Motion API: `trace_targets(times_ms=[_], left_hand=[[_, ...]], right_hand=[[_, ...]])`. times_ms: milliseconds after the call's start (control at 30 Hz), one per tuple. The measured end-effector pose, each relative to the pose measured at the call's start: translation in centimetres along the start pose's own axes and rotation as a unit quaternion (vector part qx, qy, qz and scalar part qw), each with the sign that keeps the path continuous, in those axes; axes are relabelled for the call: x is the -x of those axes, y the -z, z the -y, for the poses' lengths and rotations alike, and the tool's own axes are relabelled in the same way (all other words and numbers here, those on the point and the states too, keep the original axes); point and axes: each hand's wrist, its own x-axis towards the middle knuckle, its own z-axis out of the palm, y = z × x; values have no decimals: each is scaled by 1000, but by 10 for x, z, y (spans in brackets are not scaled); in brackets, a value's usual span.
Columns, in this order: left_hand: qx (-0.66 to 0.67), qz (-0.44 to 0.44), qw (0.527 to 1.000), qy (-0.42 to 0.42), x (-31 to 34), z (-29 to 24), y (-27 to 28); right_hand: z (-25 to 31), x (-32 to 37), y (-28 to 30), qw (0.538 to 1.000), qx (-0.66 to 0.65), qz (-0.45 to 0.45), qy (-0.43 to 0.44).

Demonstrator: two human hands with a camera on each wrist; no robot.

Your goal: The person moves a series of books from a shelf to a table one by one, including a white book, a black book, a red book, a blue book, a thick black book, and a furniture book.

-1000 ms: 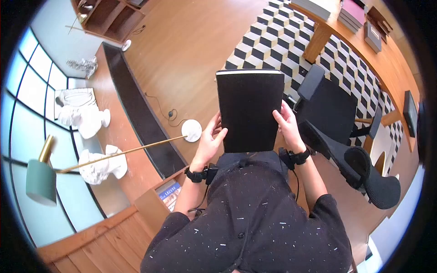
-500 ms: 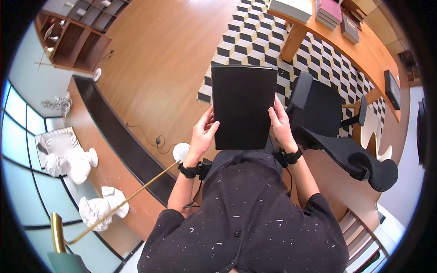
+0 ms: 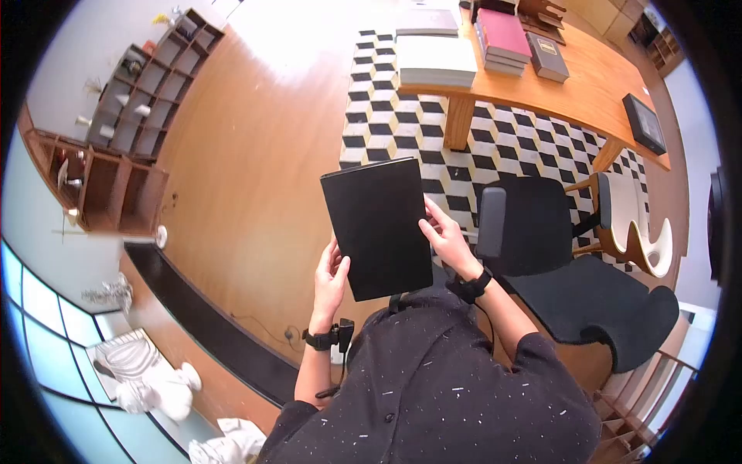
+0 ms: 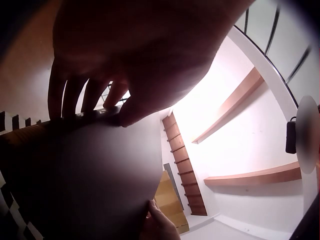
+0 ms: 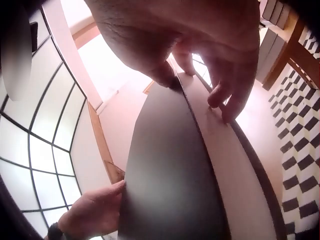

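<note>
A black hardcover book [image 3: 379,232] is held up before the person's waist, tilted a little to the left in the head view. The left hand [image 3: 330,282] grips its left edge, thumb on the near cover and fingers behind. On the opposite edge the right hand [image 3: 448,236] holds it the same way. In the right wrist view the right hand [image 5: 200,45] pinches the book's edge, and pale pages show between its dark covers [image 5: 170,165]. The left wrist view has the left hand [image 4: 125,55] over the dark cover [image 4: 100,175].
A wooden table [image 3: 587,93] with stacked books [image 3: 502,39] and a black frame [image 3: 644,124] stands ahead on the right. Nearer are a black office chair [image 3: 533,224] and a white chair [image 3: 657,247]. Shelves [image 3: 147,93] and white busts [image 3: 158,390] are at left.
The head view has swung toward the table, which now shows more fully. The book sits lower and further left in view and has tilted. Both hands keep their hold.
</note>
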Motion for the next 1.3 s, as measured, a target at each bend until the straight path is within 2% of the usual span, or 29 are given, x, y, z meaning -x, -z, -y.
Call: trace_targets(times_ms=[100,167,233,467,600,667,767,833,867,967,1000,1033,1067,1100,1167,1300], left_hand=[[6,33,999,-20,-48,-8,-12],[-33,42,999,-12,-72,-12,-15],[-13,58,998,-4,-93,-25,-24],[-5,113,994,9,-178,-25,-31],[3,171,985,9,-242,-34,-39],[26,214,976,19,-284,-37,-39],[-23,251,967,-29,-338,-60,-43],[-31,260,964,-42,-368,-69,-46],[-15,268,962,-55,-381,-72,-47],[-5,285,956,-67,-396,-99,-45],[-38,288,953,-81,-400,-103,-45],[-69,289,950,-98,-406,-105,-45],[-17,308,948,-78,-411,-98,-48],[-27,321,944,-75,-415,-98,-50],[-7,295,952,-85,-421,-91,-57],[-4,292,953,-79,-432,-95,-66]], right_hand=[[-10,-40,19,1000,5,-24,18],[-9,-60,28,998,-31,-43,23],[-7,-73,36,997,-3,-67,32],[-10,-116,46,996,-30,-82,-28],[-9,-151,55,993,3,-97,-64],[-1,-176,54,988,-5,-143,-50],[20,-209,58,978,-20,-203,-50],[19,-229,57,971,10,-233,-51],[18,-236,57,969,-15,-238,-59],[32,-248,55,966,-28,-247,-67],[41,-253,54,965,-45,-255,-27],[38,-258,55,964,-44,-261,-23],[29,-260,56,965,-35,-259,-30],[25,-262,56,966,-26,-255,-41],[20,-264,58,964,-12,-257,-62],[21,-284,72,968,-13,-247,-48]])
